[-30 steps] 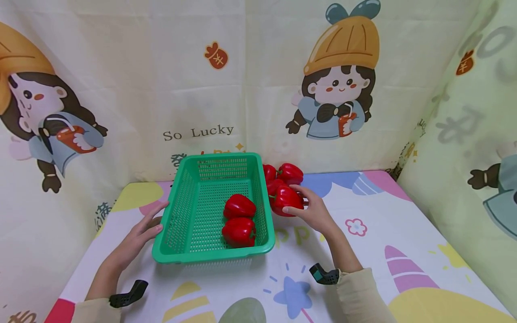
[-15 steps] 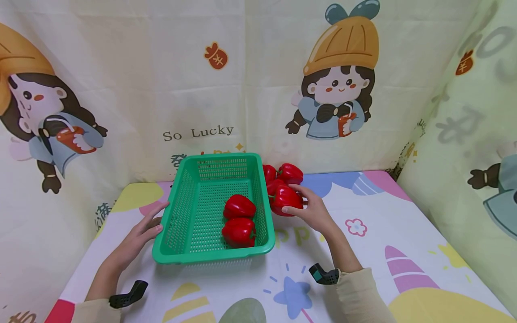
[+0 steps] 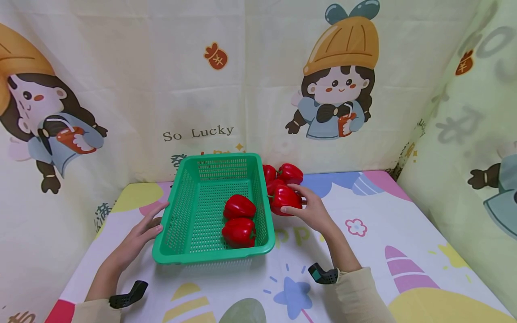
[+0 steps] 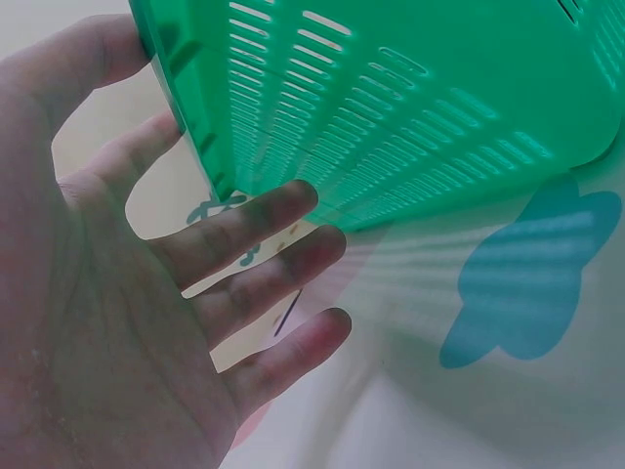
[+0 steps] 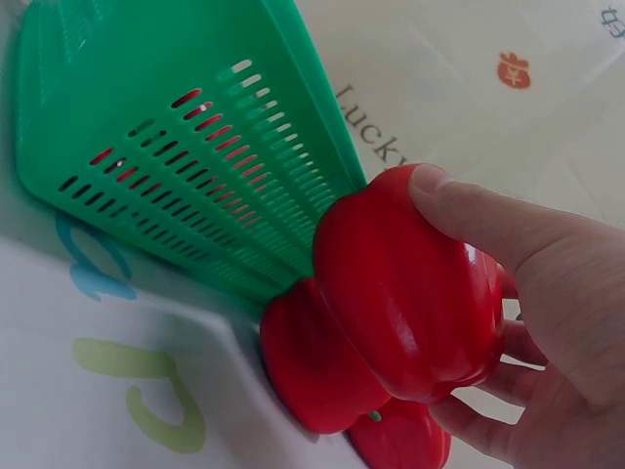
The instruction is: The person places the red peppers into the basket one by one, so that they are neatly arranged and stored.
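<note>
Already, two red peppers (image 3: 238,232) lie in the green basket (image 3: 212,257) with room to their left, while three more peppers (image 3: 290,173) are left outside its right edge, where the right hand (image 3: 314,213) pinches a fourth pepper (image 3: 286,200) and open table (image 3: 383,215) stretches rightward, the left hand (image 3: 131,242) spread against the opposite rim.

Lies flat under a white tablecloth (image 3: 381,213), printed with a pink flower outline (image 3: 356,227) and a purple-striped shape at right and a blue star (image 3: 292,297) at the near side. Carries a green perforated plastic basket (image 3: 218,256) left of centre. Bears three red bell peppers (image 3: 291,173), one partly hidden, bunched just right of the basket toward the far edge.
</note>
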Motion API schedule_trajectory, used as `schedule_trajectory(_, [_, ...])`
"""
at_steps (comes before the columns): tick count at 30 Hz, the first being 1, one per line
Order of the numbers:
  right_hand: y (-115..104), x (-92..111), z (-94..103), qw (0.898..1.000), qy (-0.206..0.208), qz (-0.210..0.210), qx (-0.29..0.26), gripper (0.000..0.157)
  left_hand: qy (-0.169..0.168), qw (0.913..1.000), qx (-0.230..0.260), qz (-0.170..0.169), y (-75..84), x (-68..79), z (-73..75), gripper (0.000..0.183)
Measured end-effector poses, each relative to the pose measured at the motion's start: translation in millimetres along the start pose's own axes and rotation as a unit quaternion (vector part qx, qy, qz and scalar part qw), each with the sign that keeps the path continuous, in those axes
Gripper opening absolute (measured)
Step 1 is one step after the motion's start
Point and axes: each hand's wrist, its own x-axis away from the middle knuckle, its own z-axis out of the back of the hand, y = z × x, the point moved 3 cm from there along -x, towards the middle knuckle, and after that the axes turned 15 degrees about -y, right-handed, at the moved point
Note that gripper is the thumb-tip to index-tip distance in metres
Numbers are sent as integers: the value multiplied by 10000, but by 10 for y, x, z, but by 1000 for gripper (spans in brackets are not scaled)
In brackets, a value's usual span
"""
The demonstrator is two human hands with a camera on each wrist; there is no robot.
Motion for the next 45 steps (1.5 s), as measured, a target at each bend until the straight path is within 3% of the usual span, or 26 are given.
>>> schedule_trajectory(12, [-31,9,15,10000,3,-51,-8,69,1,10000,4,-7,-11,5,-6,57])
schedule_trajectory(22, [-392,144,48,9999,-51,-73,49,66,3,10000,-6,-10,-21,5,-7,57])
schedule_trajectory(31, [-65,38,63,10000,-4,-41,27,70,-14,10000,20,-11,-2,4,-4,57])
schedule_trajectory(45, [-63,39,96,9999,30,29,107,70,10,10000,-19,1,16,5,-6,60])
